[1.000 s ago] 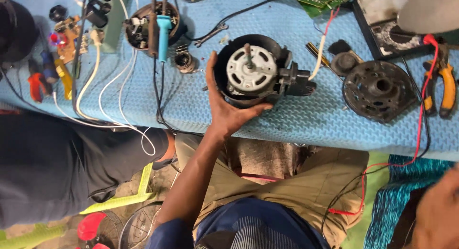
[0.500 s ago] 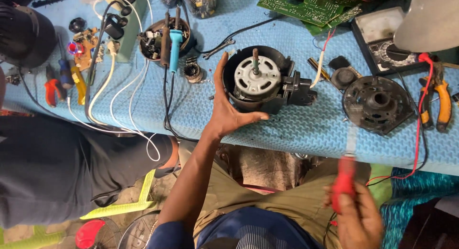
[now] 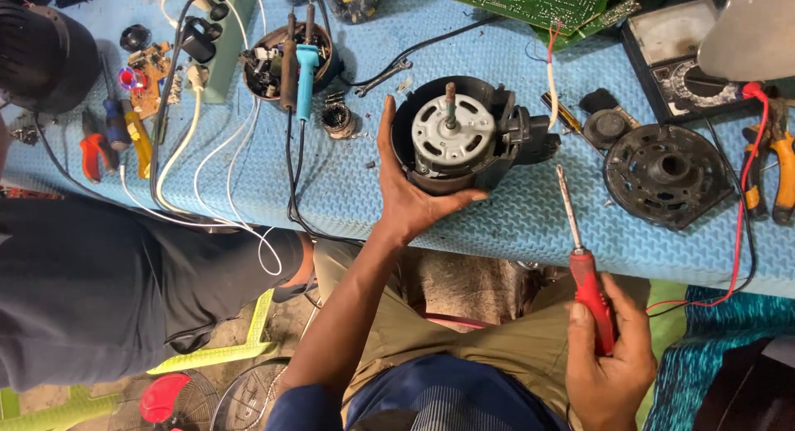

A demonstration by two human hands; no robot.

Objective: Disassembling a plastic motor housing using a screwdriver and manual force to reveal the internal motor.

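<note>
My left hand cups the near side of a black fan motor housing standing on the blue mat; its silver motor face and upright shaft point toward me. My right hand is low at the right, over my lap, shut on the red handle of a screwdriver. The screwdriver's metal shank points up over the mat's front edge, a little right of the motor, not touching it.
A round black motor cover lies right of the motor. Orange pliers, a red lead, a meter and a green circuit board sit at the back right. A soldering iron, white cables and small tools lie left. Another person's dark-clothed leg is at the left.
My right hand has risen into view with the red screwdriver, its shank now over the mat's edge near the motor. My left hand stays on the motor housing.
</note>
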